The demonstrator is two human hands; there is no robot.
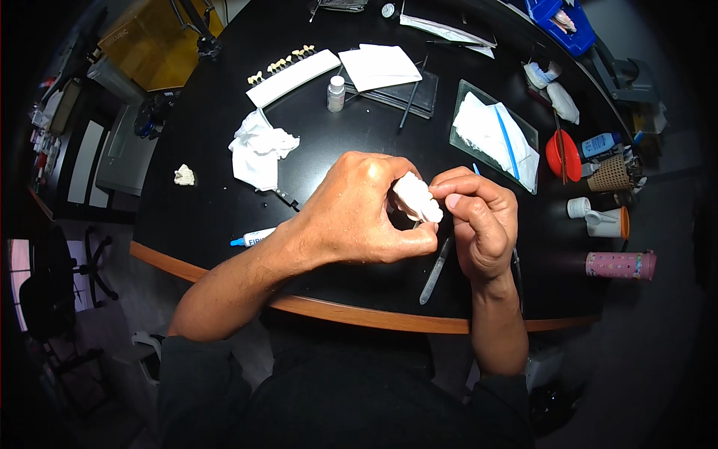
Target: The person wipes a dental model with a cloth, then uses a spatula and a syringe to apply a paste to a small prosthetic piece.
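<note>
My left hand [366, 209] grips a pale dental cast [416, 197] between thumb and curled fingers, above the black table. The cast's row of teeth faces my right hand [482, 221]. The fingertips of that hand are pinched together at the teeth, and whatever they hold is too small to make out. Below the two hands a metal spatula-like tool [436, 277] lies on the table. A white tube with a blue cap [252, 239] is partly hidden behind my left forearm.
Crumpled white tissue [258, 153], a tooth shade guide [292, 75] and a small bottle [336, 94] stand left of centre. At right are a glass slab with tissue [458, 136], a red bowl [571, 159] and a pink cylinder [621, 265]. A small cast piece [184, 175] sits far left.
</note>
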